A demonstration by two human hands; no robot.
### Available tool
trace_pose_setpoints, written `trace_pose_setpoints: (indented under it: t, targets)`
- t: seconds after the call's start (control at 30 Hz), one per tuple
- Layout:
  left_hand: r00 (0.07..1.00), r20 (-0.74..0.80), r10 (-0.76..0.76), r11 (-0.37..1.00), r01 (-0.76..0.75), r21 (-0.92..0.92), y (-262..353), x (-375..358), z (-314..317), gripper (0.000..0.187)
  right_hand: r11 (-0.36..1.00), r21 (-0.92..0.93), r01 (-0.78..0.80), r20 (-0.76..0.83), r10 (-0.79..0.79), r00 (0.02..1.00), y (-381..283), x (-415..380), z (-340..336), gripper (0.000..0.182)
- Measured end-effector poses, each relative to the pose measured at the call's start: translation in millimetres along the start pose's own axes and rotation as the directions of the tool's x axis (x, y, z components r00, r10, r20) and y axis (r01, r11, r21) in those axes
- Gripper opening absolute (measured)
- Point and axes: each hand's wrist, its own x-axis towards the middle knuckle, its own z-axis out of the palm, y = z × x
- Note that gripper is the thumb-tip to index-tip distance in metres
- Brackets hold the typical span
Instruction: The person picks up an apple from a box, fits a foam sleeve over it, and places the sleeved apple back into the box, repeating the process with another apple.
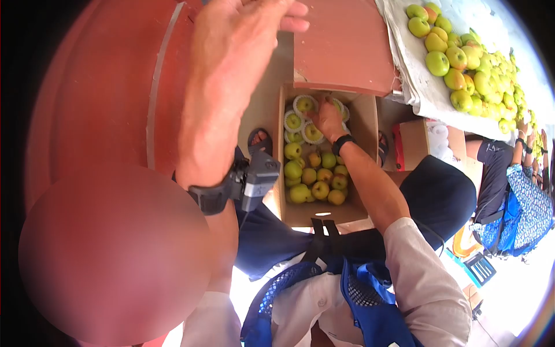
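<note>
Apples [321,189] lie in the open box [300,217], the far ones in white nets [314,141]. My right hand [329,120] is down among the netted ones, near the table edge [341,87]; its fingertips are hidden, so I cannot tell whether they pinch one. My forearm [373,188] crosses the right wall, leaving the near apples uncovered. My left hand [254,14] is cut by the view's top; I cannot tell its grip.

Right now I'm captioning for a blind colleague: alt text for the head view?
A person's right hand reaches into a brown cardboard box of yellow-green apples, some in white foam netting. The left hand is raised; more apples lie piled on pale cloth.
</note>
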Motion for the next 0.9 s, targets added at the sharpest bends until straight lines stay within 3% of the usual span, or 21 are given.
trace_pose_setpoints:
  t: [0.03, 0.07, 0.1, 0.13, 0.17, 0.3, 0.33, 0.37, 0.4, 0.47, 0.5, 0.57, 0.6, 0.67, 0.77, 0.9]
  targets:
    - [1.0, 0.005, -0.014, 1.0, 0.014, -0.004, -3, 1, -1, 0.03, 1.0, -0.005, -0.004, -0.013, 0.004, 1.0, 6, 1, 0, 0.061]
    - [0.996, 0.008, 0.093, 0.996, -0.093, -0.015, -8, 4, -3, 0.03, 0.999, 0.002, 0.051, -0.134, -0.05, 0.99, 9, 0, -5, 0.044]
    - [0.981, 0.01, 0.193, 0.981, -0.193, -0.025, -13, 1, -4, 0.03, 0.999, 0.0, 0.033, -0.115, -0.033, 0.993, 12, -3, -8, 0.044]
    - [0.978, 0.019, 0.207, 0.978, -0.207, 0.002, -4, -8, -2, 0.029, 0.995, 0.059, -0.083, -0.097, 0.088, 0.991, 5, -8, -23, 0.037]
    - [0.983, 0.024, 0.181, 0.983, -0.181, -0.002, -6, -9, -3, 0.029, 0.974, 0.114, -0.196, -0.077, 0.205, 0.976, 7, -14, -28, 0.035]
    - [0.965, 0.067, 0.253, 0.967, -0.252, -0.016, -20, -1, -8, 0.026, 0.979, 0.081, -0.186, -0.153, 0.197, 0.968, 27, -36, -36, 0.038]
    - [0.963, 0.095, 0.253, 0.967, -0.251, -0.039, -20, 1, -10, 0.026, 0.923, 0.13, -0.363, 0.207, 0.332, 0.92, 31, -38, -42, 0.037]
    - [0.959, 0.123, 0.256, 0.966, -0.25, -0.06, -21, 2, -10, 0.026, 0.839, 0.115, -0.533, 0.542, 0.396, 0.741, 34, -40, -48, 0.037]
    - [0.958, 0.126, 0.257, 0.966, -0.251, -0.061, -22, 3, -8, 0.026, 0.837, 0.116, -0.534, 0.541, 0.398, 0.741, 43, -44, -44, 0.037]
    - [0.952, 0.118, 0.281, 0.959, -0.276, -0.061, -23, 4, -5, 0.025, 0.984, -0.095, -0.154, 0.676, 0.177, 0.716, 67, -53, -23, 0.032]
    - [0.953, 0.119, 0.277, 0.961, -0.271, -0.06, -23, 4, -3, 0.025, 0.983, -0.094, -0.157, 0.678, 0.179, 0.713, 70, -58, -18, 0.032]
    - [0.954, 0.125, 0.271, 0.963, -0.269, -0.03, -23, 5, 1, 0.024, 0.89, -0.453, -0.056, 0.694, 0.391, 0.604, 56, -76, -17, 0.032]
    - [0.955, 0.127, 0.268, 0.964, -0.266, -0.03, -25, 7, 3, 0.024, 0.89, -0.452, -0.058, 0.696, 0.393, 0.602, 51, -83, -17, 0.032]
    - [0.943, 0.131, 0.307, 0.952, -0.303, -0.05, -27, 10, 5, 0.025, 0.856, -0.511, 0.079, 0.682, 0.347, 0.643, 49, -93, -15, 0.029]
    - [0.942, 0.136, 0.306, 0.952, -0.304, -0.032, -24, 7, 8, 0.026, 0.859, -0.502, 0.096, 0.702, 0.341, 0.626, 47, -96, -13, 0.033]
    - [0.924, 0.196, 0.328, 0.945, -0.318, -0.081, -22, 7, 6, 0.028, 0.951, -0.307, -0.041, 0.647, 0.24, 0.724, 43, -99, -3, 0.038]
